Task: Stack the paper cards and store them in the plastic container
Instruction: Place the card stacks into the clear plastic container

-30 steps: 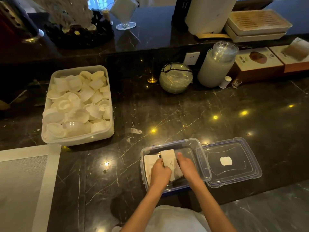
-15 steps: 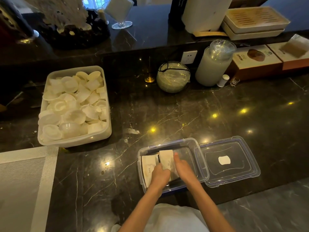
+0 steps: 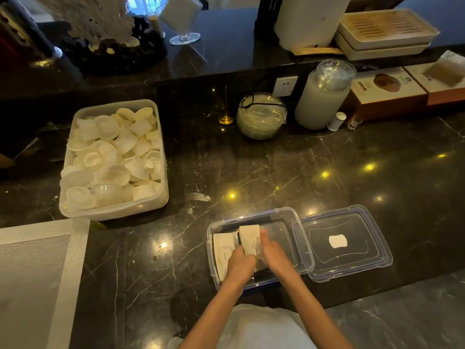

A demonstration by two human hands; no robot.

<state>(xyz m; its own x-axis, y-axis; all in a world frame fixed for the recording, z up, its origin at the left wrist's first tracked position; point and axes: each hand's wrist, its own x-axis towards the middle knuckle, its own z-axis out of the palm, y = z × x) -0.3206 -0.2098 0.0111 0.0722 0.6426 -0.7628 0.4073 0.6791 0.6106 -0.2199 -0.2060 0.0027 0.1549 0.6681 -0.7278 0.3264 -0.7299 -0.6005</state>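
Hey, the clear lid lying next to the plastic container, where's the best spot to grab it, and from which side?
Probably the lid's far or right-hand rim. It lies flat on the dark counter with those edges free, while its left edge sits against the container where both hands, left and right, are busy with the card stack. Come from the right and pinch the rim.

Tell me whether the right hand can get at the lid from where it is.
Probably yes. The lid lies open-side up right beside the container, on the right hand's side, with nothing on the counter between them. That hand is busy pressing the cards, so it would have to let go first.
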